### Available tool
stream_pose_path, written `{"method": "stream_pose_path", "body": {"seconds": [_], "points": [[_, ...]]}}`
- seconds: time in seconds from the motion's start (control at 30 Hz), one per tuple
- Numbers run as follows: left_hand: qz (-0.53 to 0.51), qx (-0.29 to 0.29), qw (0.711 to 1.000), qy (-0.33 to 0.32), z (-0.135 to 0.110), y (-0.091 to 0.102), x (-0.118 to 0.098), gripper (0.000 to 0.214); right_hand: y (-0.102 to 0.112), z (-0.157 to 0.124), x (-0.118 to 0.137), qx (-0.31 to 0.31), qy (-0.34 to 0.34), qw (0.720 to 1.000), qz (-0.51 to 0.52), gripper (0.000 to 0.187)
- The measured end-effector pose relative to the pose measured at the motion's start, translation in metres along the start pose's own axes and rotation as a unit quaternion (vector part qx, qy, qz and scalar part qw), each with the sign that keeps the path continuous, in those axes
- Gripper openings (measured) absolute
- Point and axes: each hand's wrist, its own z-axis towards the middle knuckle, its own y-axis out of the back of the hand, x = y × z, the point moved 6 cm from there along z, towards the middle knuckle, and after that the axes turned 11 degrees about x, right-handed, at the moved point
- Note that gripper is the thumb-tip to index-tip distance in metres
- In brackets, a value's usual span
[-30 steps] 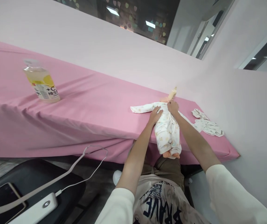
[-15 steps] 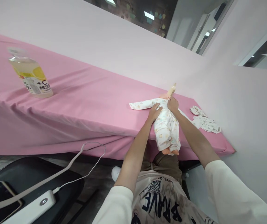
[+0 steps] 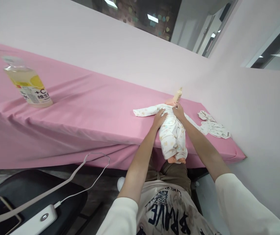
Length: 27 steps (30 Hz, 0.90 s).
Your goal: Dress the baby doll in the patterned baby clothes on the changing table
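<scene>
A doll lies on its back at the near edge of the pink-covered table, its feet sticking out of the trouser legs. It wears a white patterned baby outfit, one sleeve stretched out to the left. At the left side of its chest, my left hand has its fingers bent over the cloth. My right hand is closed at the collar, pinching the fabric; its fingertips are partly hidden. Just beyond the collar is a pale yellow, bottle-like object.
The pink sheet covers a long table against the wall. A drink bottle stands at the left. More patterned white cloth lies at the right. A black chair holds a phone and a white power bank with a cable.
The view has shifted slightly. My right hand's fingers have moved a little at the collar, while my left hand stays on the chest of the outfit.
</scene>
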Motion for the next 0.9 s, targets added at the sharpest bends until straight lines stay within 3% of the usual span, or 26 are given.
{"method": "stream_pose_path", "body": {"seconds": [0.33,0.6,0.7,0.9], "points": [[-0.01,0.003,1.0,0.001,-0.001,-0.001,-0.002,0.043,0.003,-0.011,-0.012,-0.059,-0.023,0.996,0.064,0.008],[-0.019,-0.008,1.0,0.003,0.0,0.001,-0.003,0.042,0.006,-0.032,-0.003,-0.079,-0.022,0.995,0.053,0.029],[-0.03,-0.011,1.0,0.003,0.002,0.0,-0.001,0.042,0.01,-0.043,0.0,-0.092,-0.047,0.994,0.039,0.025],[-0.04,-0.012,0.999,0.005,0.002,0.001,0.002,0.042,0.011,-0.047,0.006,-0.06,-0.097,0.993,0.001,0.016]]}}
